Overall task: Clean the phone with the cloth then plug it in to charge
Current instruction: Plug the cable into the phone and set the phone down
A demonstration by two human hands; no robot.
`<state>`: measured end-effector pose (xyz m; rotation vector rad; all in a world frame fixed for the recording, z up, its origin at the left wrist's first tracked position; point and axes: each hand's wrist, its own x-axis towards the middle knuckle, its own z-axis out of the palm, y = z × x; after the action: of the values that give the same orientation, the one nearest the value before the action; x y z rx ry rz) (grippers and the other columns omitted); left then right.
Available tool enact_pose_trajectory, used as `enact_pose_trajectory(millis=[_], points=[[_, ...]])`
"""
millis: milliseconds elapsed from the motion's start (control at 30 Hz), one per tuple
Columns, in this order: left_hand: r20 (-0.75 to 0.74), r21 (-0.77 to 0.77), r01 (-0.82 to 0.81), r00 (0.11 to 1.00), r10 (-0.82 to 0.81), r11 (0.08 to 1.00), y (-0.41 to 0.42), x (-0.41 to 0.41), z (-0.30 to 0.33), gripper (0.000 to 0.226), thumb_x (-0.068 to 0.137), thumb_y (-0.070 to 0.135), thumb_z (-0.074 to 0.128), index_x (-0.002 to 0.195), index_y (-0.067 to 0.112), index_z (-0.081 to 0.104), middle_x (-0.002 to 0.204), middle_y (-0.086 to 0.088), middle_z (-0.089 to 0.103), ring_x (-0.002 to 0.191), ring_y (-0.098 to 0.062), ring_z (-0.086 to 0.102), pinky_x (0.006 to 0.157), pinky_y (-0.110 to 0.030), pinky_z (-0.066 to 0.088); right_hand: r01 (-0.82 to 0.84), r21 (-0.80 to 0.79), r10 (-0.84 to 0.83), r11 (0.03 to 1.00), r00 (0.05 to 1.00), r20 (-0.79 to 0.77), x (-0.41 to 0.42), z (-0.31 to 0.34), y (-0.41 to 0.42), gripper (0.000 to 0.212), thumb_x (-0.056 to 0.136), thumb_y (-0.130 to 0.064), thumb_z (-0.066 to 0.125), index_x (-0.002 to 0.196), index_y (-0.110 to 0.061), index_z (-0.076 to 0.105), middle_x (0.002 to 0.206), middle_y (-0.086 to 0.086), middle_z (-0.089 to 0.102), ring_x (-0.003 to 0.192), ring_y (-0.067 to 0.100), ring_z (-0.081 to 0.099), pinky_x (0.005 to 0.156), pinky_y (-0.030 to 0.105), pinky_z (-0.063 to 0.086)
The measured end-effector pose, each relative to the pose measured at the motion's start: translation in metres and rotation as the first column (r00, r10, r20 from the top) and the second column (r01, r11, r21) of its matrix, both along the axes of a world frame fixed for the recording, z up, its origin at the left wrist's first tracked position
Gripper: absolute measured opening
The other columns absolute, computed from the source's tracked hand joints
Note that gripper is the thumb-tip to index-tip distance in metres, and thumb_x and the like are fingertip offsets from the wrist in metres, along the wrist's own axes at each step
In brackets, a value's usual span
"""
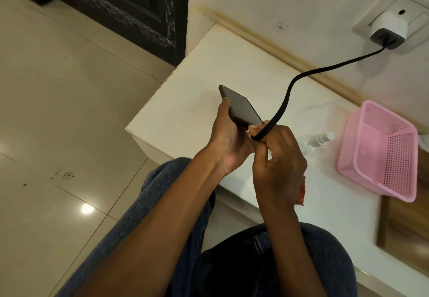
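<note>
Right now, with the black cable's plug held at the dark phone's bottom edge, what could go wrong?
1. The right hand hides the port, so the plug may be misaligned and could scrape the dark phone.
2. The black cable hangs fairly taut from the white wall charger; a tug might loosen it.
3. The left hand holds the phone above the white countertop's corner; a slip could drop it.

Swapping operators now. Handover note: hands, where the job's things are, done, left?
Left hand grips the phone above the white table.
Right hand pinches the black cable end at the phone's lower edge; whether it is seated cannot be told.
Charger sits in the wall socket.
Cleaning cannot be judged from this view.
Left: confirm the plug is in, set the phone down.
</note>
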<state>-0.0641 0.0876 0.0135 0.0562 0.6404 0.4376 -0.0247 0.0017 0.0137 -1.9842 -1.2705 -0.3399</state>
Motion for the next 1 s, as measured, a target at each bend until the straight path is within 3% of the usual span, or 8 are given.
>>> enact_pose_trajectory(millis=[233, 367, 500, 567, 667, 833, 933, 1000], points=[[-0.037, 0.035, 0.027, 0.999, -0.026, 0.999, 0.002, -0.001, -0.005, 0.048, 0.098, 0.046, 0.027, 0.124, 0.011, 0.047, 0.107, -0.015, 0.049, 0.083, -0.025, 0.058, 0.053, -0.022, 0.055, -0.033, 0.021, 0.034, 0.999, 0.996, -0.08, 0.005, -0.002, -0.001, 0.015, 0.08, 0.005, 0.061, 0.083, -0.003, 0.073, 0.082, 0.009, 0.071, 0.09, 0.011, 0.056, 0.081, -0.003, 0.035], [-0.054, 0.048, 0.048, 0.998, -0.046, 0.998, 0.0, 0.002, -0.006, 0.049, 0.098, 0.048, 0.027, 0.121, 0.01, 0.048, 0.104, -0.015, 0.052, 0.082, -0.025, 0.06, 0.053, -0.024, 0.055, 0.0, 0.039, 0.005, 0.999, 0.99, -0.139, 0.003, 0.0, -0.001, 0.019, 0.082, -0.005, 0.054, 0.081, -0.002, 0.073, 0.081, 0.009, 0.07, 0.086, 0.01, 0.057, 0.077, -0.002, 0.036], [-0.036, 0.058, 0.025, 0.999, -0.023, 0.998, 0.0, 0.0, -0.005, 0.04, 0.1, 0.041, 0.027, 0.11, 0.009, 0.05, 0.086, -0.009, 0.051, 0.05, -0.017, 0.059, 0.043, -0.021, 0.049, 0.135, -0.051, -0.137, 0.99, 0.989, -0.057, 0.006, -0.002, 0.001, 0.006, 0.075, 0.004, 0.069, 0.074, -0.002, 0.071, 0.088, 0.012, 0.066, 0.084, 0.03, 0.056, 0.065, 0.007, 0.028], [-0.053, 0.06, 0.028, 0.998, -0.025, 0.998, 0.0, 0.0, -0.006, 0.048, 0.1, 0.042, 0.026, 0.13, 0.01, 0.047, 0.084, -0.01, 0.053, 0.051, -0.018, 0.06, 0.044, -0.022, 0.05, 0.179, -0.084, -0.181, 0.98, 0.983, -0.018, 0.008, -0.005, 0.002, 0.009, 0.071, 0.007, 0.073, 0.072, -0.001, 0.071, 0.093, 0.014, 0.063, 0.084, 0.036, 0.051, 0.069, 0.007, 0.026], [-0.042, 0.076, 0.045, 0.998, -0.042, 0.996, 0.0, 0.0, -0.007, 0.043, 0.101, 0.041, 0.026, 0.119, 0.009, 0.048, 0.083, -0.013, 0.054, 0.056, -0.021, 0.062, 0.045, -0.025, 0.051, 0.2, -0.107, -0.205, 0.974, 0.978, -0.037, 0.006, -0.008, 0.003, 0.009, 0.073, 0.008, 0.072, 0.073, -0.001, 0.071, 0.095, 0.013, 0.063, 0.086, 0.036, 0.049, 0.068, 0.015, 0.024], [-0.003, 0.035, -0.004, 1.0, 0.004, 0.999, 0.001, -0.003, -0.006, 0.056, 0.1, 0.043, 0.031, 0.136, 0.004, 0.045, 0.118, -0.019, 0.05, 0.102, -0.033, 0.054, 0.086, -0.045, 0.048, 0.09, -0.096, -0.108, 0.991, 0.974, -0.2, 0.008, -0.01, 0.0, 0.005, 0.078, -0.003, 0.072, 0.083, -0.003, 0.07, 0.088, 0.01, 0.062, 0.085, 0.03, 0.052, 0.063, 0.032, 0.046], [0.054, 0.047, -0.058, 0.997, 0.056, 0.997, 0.002, -0.006, -0.005, 0.054, 0.096, 0.041, 0.036, 0.137, 0.009, 0.048, 0.13, -0.022, 0.052, 0.098, -0.036, 0.061, 0.098, -0.047, 0.041, 0.008, -0.001, -0.008, 1.0, 0.93, -0.367, 0.005, -0.004, -0.002, 0.016, 0.077, -0.017, 0.075, 0.088, -0.02, 0.063, 0.088, -0.006, 0.058, 0.081, 0.019, 0.055, 0.06, 0.026, 0.047], [0.073, 0.049, -0.102, 0.992, 0.098, 0.994, 0.004, -0.007, -0.009, 0.049, 0.093, 0.039, 0.039, 0.129, 0.009, 0.054, 0.133, -0.024, 0.052, 0.111, -0.042, 0.058, 0.105, -0.048, 0.039, 0.003, 0.03, 0.012, 1.0, 0.874, -0.486, 0.002, -0.001, -0.003, 0.018, 0.077, -0.026, 0.07, 0.086, -0.024, 0.054, 0.081, -0.01, 0.058, 0.076, 0.01, 0.055, 0.059, 0.018, 0.044]])
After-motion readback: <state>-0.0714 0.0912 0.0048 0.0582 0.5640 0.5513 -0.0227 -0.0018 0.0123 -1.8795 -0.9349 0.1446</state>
